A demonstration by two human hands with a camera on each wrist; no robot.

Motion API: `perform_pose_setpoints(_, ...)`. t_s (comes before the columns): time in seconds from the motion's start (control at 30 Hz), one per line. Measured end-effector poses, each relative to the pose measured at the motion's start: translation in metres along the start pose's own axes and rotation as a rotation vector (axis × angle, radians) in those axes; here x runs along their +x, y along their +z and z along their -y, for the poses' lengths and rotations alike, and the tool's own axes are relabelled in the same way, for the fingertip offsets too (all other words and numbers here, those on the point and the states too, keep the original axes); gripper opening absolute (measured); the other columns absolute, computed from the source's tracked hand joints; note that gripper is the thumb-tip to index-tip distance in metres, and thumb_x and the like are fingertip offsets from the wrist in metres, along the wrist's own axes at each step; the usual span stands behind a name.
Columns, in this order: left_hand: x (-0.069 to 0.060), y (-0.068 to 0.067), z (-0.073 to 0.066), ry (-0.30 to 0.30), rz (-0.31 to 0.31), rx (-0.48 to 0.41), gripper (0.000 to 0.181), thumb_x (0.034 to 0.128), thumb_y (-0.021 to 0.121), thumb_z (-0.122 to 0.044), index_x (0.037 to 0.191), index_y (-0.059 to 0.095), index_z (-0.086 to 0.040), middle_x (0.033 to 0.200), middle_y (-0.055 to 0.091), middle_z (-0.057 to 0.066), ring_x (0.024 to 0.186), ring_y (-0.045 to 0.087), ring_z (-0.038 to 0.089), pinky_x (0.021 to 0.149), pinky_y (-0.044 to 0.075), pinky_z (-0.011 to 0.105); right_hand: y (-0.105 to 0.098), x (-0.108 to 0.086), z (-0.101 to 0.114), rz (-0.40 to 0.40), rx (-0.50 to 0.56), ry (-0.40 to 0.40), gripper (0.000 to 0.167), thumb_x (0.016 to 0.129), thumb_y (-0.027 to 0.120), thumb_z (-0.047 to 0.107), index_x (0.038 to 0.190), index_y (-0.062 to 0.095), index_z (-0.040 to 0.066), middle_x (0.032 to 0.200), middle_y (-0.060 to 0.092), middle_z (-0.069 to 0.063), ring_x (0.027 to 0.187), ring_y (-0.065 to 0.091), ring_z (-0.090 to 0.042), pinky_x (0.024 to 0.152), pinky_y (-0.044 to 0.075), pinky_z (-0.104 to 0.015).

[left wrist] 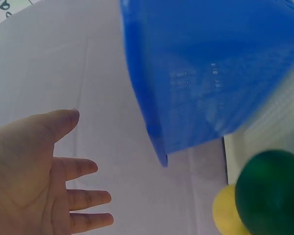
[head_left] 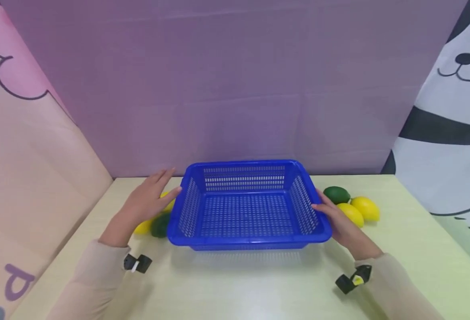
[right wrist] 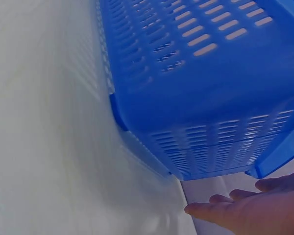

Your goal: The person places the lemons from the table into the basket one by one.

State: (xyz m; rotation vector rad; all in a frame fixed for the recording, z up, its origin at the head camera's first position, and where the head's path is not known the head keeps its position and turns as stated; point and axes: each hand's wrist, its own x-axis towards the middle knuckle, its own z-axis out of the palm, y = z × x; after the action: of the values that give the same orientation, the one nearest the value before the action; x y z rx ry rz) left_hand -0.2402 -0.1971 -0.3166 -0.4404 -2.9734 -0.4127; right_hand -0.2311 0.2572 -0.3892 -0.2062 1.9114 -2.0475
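A blue plastic basket [head_left: 251, 240] with slotted walls and a mesh floor lies in the middle of the head view, nothing inside it. Its base is near the tabletop; whether it touches is unclear. My left hand [head_left: 150, 200] is beside its left rim, fingers spread and straight. The left wrist view shows that hand [left wrist: 24, 176] apart from the basket [left wrist: 206, 93]. At the right rim is my right hand [head_left: 344, 229], its thumb and fingertips overlapping the rim in the head view. Straight fingers show on it [right wrist: 269, 210] in the right wrist view; contact is unclear.
Left of the basket, yellow lemons [head_left: 142, 228] and a dark green fruit [head_left: 160, 226] lie partly hidden. On the right are two lemons [head_left: 365, 209] and another green fruit [head_left: 336, 195]. A purple backdrop [head_left: 235, 89] stands behind the pale table [head_left: 235, 289].
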Motion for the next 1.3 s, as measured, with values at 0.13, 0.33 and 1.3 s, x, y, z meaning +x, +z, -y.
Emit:
perform_pose_setpoints(0.13,-0.002,0.003,0.009,-0.022,0.010,-0.009,0.071,0.0984,0.034,-0.050,0.149,0.020,-0.001,0.150,0.022,0.028,0.136,0.021,0.047,0.106,0.023,0.061,-0.001,-0.004,-0.003,0.033,0.023,0.001,0.067,0.100,0.038,0.023,0.151,-0.004,0.013,0.121,0.048,-0.002,0.101,0.056,-0.015,0.085,0.050,-0.032)
perform_pose_setpoints(0.33,-0.003,0.001,0.022,-0.042,0.018,-0.023,0.076,0.0979,0.031,-0.053,0.148,0.017,0.002,0.149,0.021,0.029,0.135,0.021,0.048,0.107,0.021,0.061,0.002,-0.004,-0.003,0.041,0.028,0.054,0.065,0.100,0.037,0.030,0.150,0.000,0.013,0.119,0.048,-0.006,0.101,0.056,-0.018,0.086,0.050,-0.034)
perform_pose_setpoints(1.3,0.011,0.018,0.079,-0.159,0.172,-0.138,0.078,0.0977,0.037,-0.049,0.144,0.019,0.010,0.144,0.024,0.036,0.131,0.023,0.053,0.105,0.020,0.064,0.004,-0.006,-0.007,0.050,0.093,0.112,0.066,0.099,0.036,0.039,0.147,0.004,0.007,0.117,0.053,-0.004,0.102,0.059,-0.019,0.088,0.051,-0.036)
